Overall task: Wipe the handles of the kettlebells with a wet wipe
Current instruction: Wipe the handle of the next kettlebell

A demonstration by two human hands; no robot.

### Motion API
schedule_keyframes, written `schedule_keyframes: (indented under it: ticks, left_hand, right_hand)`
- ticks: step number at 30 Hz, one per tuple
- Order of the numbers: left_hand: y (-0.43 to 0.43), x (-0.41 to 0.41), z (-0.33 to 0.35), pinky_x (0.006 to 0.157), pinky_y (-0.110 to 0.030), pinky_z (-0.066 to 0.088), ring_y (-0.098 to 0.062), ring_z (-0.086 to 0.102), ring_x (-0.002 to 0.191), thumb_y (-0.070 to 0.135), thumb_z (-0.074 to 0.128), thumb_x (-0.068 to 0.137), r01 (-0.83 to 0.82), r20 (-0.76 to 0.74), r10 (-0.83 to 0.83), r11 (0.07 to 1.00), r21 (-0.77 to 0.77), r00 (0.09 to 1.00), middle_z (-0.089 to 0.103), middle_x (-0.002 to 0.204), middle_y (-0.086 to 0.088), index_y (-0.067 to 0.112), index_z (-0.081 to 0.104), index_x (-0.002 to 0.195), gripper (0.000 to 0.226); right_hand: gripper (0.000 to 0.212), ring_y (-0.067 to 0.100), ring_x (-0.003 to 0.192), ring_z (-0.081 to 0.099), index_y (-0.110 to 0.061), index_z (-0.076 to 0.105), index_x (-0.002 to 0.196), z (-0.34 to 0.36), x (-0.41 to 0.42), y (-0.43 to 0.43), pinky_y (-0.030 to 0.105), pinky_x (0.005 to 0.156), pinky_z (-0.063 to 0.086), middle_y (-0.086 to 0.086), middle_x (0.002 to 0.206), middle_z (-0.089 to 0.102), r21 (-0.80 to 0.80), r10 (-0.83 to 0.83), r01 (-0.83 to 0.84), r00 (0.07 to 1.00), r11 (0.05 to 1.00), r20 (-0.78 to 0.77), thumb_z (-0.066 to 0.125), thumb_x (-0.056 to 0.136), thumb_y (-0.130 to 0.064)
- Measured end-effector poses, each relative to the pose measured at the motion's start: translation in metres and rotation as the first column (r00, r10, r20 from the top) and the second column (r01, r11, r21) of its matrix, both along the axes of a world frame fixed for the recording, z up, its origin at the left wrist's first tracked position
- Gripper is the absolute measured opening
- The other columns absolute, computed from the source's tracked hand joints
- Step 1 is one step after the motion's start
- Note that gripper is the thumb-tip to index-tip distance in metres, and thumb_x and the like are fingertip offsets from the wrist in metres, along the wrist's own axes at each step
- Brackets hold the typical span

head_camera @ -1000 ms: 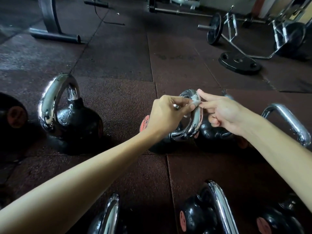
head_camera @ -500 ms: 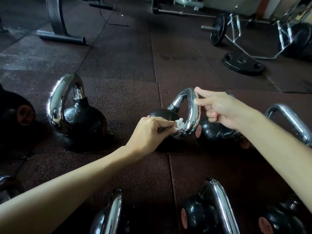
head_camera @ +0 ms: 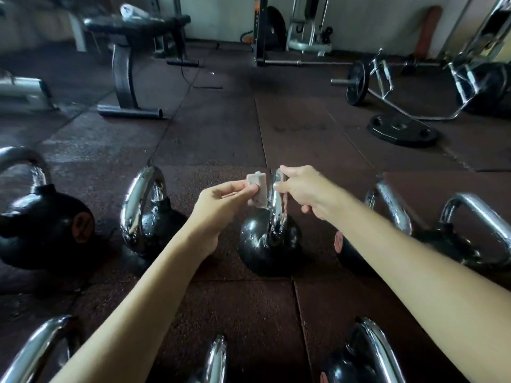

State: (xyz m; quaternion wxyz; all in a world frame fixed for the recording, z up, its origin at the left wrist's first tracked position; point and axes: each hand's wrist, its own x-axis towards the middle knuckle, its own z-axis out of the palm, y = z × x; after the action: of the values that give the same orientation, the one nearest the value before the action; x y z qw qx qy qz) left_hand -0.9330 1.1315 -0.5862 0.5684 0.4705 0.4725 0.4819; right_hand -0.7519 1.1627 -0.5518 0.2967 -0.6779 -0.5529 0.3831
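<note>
Both forearms reach forward over the rubber floor (head_camera: 237, 313), the hands close together but apart above the middle kettlebell (head_camera: 269, 244), which stands upright. The right hand (head_camera: 304, 189) curls its fingers over the crown of the chrome handle (head_camera: 278, 217), with the forearm trailing back toward four o'clock. At nine o'clock of the handle, the left hand (head_camera: 221, 200) pinches a folded wet wipe (head_camera: 256, 189) between thumb and fingers, just beside the chrome. Whether it touches cannot be told. A neighbouring kettlebell (head_camera: 150, 225) stands at nine o'clock.

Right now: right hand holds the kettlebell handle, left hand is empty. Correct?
Not quite. The left hand is not empty: it pinches a wet wipe beside the kettlebell handle. The right hand does hold that handle. The head view shows it.
</note>
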Motion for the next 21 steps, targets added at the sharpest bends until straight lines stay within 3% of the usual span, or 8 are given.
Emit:
schedule_keyframes:
  ticks: [2,4,6,8,10,15,18,21]
  left_hand:
    - [-0.001,0.003,0.007,0.042,-0.005,0.037,0.006,0.053,0.039,0.011,0.068,0.097,0.005,0.052,-0.004,1.0,-0.026,0.999,0.064,0.051,0.015,0.007,0.075,0.108,0.014]
    - [-0.001,0.007,0.014,0.043,-0.005,0.038,0.008,0.054,0.041,0.012,0.068,0.097,-0.007,0.066,0.01,0.999,-0.037,0.998,0.067,0.056,0.016,0.011,0.076,0.108,0.013]
    - [0.002,0.013,0.017,0.052,-0.007,0.043,0.006,0.064,0.053,0.016,0.072,0.095,-0.015,0.049,0.016,1.0,-0.027,0.999,0.076,0.072,0.008,0.014,0.079,0.109,0.016]
    - [0.002,0.02,0.022,0.06,-0.012,0.049,-0.001,0.072,0.07,0.018,0.074,0.094,-0.006,0.051,0.007,1.0,-0.03,0.999,0.081,0.088,0.0,0.015,0.08,0.11,0.018]
    - [0.002,0.028,0.025,0.059,-0.011,0.05,0.0,0.073,0.069,0.017,0.073,0.094,0.034,0.038,-0.034,0.999,-0.006,0.999,0.081,0.09,-0.001,0.014,0.081,0.109,0.017]
    - [0.003,0.048,0.038,0.082,-0.023,0.054,-0.01,0.076,0.093,0.019,0.071,0.096,0.209,-0.009,-0.209,0.978,0.011,0.978,0.081,0.1,-0.004,0.019,0.082,0.106,0.015]
    - [0.012,0.059,0.037,0.085,-0.021,0.051,-0.003,0.072,0.094,0.029,0.075,0.091,0.067,-0.337,-0.021,0.989,0.128,0.941,0.08,0.095,0.01,0.028,0.083,0.101,0.013]
    - [0.016,0.067,0.032,0.071,-0.027,0.048,-0.014,0.068,0.082,0.04,0.081,0.079,-0.016,-0.713,0.232,0.955,0.296,0.661,0.074,0.08,0.01,0.02,0.077,0.084,0.021]
  right_hand:
    - [0.052,0.009,0.082,0.056,-0.035,0.057,0.144,0.002,0.007,-0.002,0.023,0.067,0.043,-0.001,0.141,0.063,0.05,0.037,-0.044,0.991,0.998,0.129,0.073,0.095,-0.03]
    - [0.031,0.014,0.118,0.06,-0.047,0.073,0.119,0.004,0.02,-0.004,0.031,0.098,0.047,-0.013,0.134,0.068,0.141,0.02,-0.054,0.973,0.989,0.232,0.076,0.088,-0.04]
    - [0.016,0.008,0.119,0.058,-0.043,0.079,0.104,0.012,0.028,-0.013,0.031,0.107,0.043,-0.02,0.119,0.073,0.137,0.111,-0.117,0.992,0.984,0.054,0.076,0.09,-0.036]
    - [0.019,0.001,0.105,0.058,-0.033,0.08,0.11,0.018,0.035,-0.024,0.021,0.093,0.043,-0.019,0.118,0.074,0.073,0.199,-0.19,0.969,0.979,-0.145,0.076,0.092,-0.03]
    - [0.024,0.003,0.102,0.06,-0.03,0.081,0.111,0.018,0.042,-0.028,0.019,0.083,0.042,-0.017,0.115,0.075,0.091,0.191,-0.177,0.966,0.98,-0.175,0.08,0.087,-0.033]
    - [0.021,0.011,0.074,0.053,-0.025,0.082,0.094,0.015,0.065,-0.033,0.025,0.07,0.036,-0.01,0.09,0.076,0.099,-0.001,0.028,0.964,0.995,-0.267,0.088,0.077,-0.036]
    - [0.019,0.009,0.067,0.05,-0.023,0.081,0.09,0.016,0.082,-0.035,0.025,0.061,0.034,-0.008,0.086,0.076,0.088,-0.088,0.118,0.953,0.989,-0.29,0.09,0.075,-0.03]
    - [0.024,0.009,0.066,0.048,-0.026,0.08,0.097,0.01,0.097,-0.036,0.024,0.058,0.033,-0.003,0.095,0.079,0.059,-0.2,0.226,0.937,0.972,-0.287,0.09,0.075,-0.026]
